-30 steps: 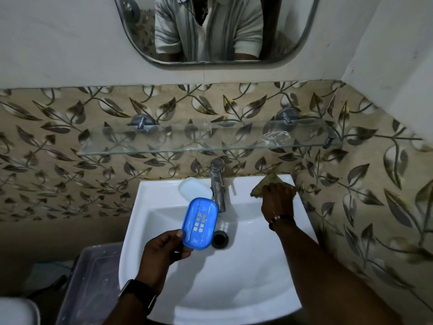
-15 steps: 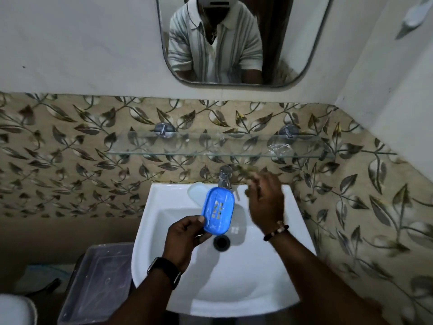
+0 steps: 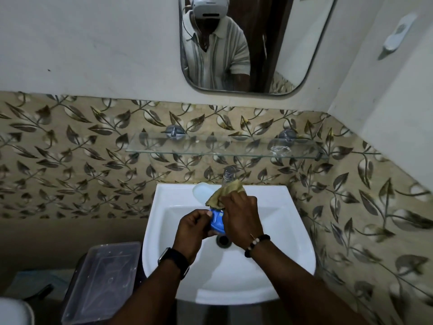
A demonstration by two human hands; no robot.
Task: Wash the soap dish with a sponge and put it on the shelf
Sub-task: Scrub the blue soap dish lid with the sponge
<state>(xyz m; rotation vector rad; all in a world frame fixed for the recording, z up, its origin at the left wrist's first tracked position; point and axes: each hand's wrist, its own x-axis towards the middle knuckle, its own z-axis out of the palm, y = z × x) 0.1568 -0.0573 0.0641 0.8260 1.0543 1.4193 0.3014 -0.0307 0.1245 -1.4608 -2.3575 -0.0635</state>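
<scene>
Scrubbing step: the left hand (image 3: 191, 227) grips the blue soap dish (image 3: 216, 222) over the sink (image 3: 276, 259), while the right hand (image 3: 241, 216) presses the clutched sponge (image 3: 226, 192) against it. The tap (image 3: 228, 173) appears closed, so next comes rinsing, then the glass shelf (image 3: 210, 151).

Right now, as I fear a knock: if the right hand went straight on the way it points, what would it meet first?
Likely the white soap bar at the back of the sink, left of the tap, with the sponge the right hand grips leading. Depth is unclear; it might pass above.
</scene>
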